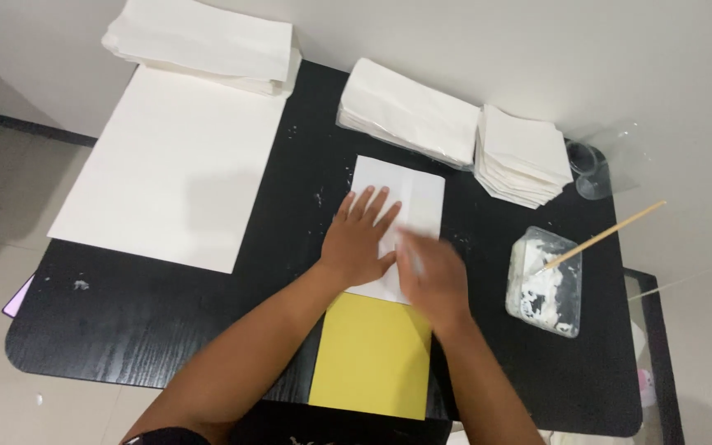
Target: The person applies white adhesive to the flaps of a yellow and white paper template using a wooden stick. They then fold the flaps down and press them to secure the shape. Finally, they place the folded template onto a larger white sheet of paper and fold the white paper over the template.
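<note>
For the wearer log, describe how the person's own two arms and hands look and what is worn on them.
Both forearms are bare up to the frame's lower edge. The left hand shows no ring, glove or wristband. The right hand is motion-blurred, so small items on it cannot be told; no glove shows. A dark edge, perhaps a garment, sits by the left upper arm at the bottom border.

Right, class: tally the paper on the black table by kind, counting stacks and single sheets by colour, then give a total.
White paper stacks: 3
Large white sheet: 1
White folded sheet under both hands: 1
Yellow sheet: 1
Total: 6
</note>
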